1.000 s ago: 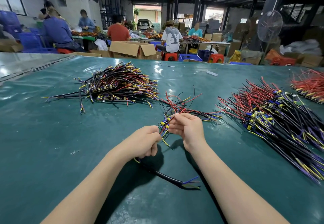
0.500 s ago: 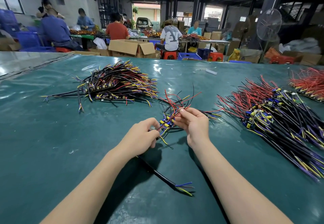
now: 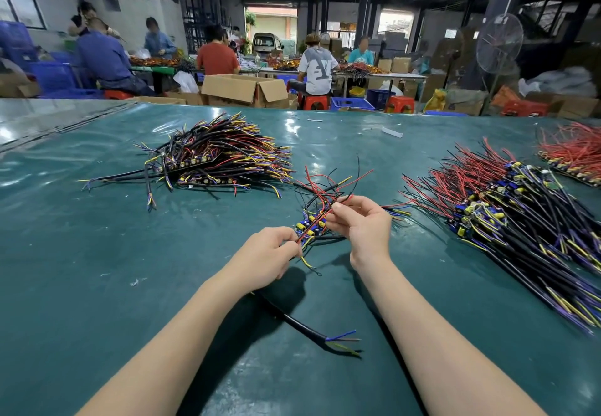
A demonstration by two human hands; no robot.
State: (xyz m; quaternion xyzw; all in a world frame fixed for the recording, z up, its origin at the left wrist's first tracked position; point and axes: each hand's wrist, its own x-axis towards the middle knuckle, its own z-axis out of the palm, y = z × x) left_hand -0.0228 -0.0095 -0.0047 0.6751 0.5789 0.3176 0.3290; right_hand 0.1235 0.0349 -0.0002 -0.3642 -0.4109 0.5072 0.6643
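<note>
1. Left hand (image 3: 270, 253): fingers curled round the lower end of the small wire bundle (image 3: 311, 224), which is held just above the green table (image 3: 97, 285) between both hands. A black cable (image 3: 302, 324) trails from that fist toward the person's body.
2. Right hand (image 3: 361, 223): thumb and fingers pinch the bundle's upper strands.
3. Risk: the loose red leads cross, so a hard pull could snag neighbouring leads or strain a joint.
4. Risk: the trailing cable could catch under the left forearm.

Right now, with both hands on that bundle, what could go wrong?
1. The left hand and right hand hold the bundle low; its loose upper ends fan out and may snag or slip free.
2. The black cable trails under the left hand; a pull could drag its bare ends.
3. The right pile lies close; strands may tangle into it.
</note>
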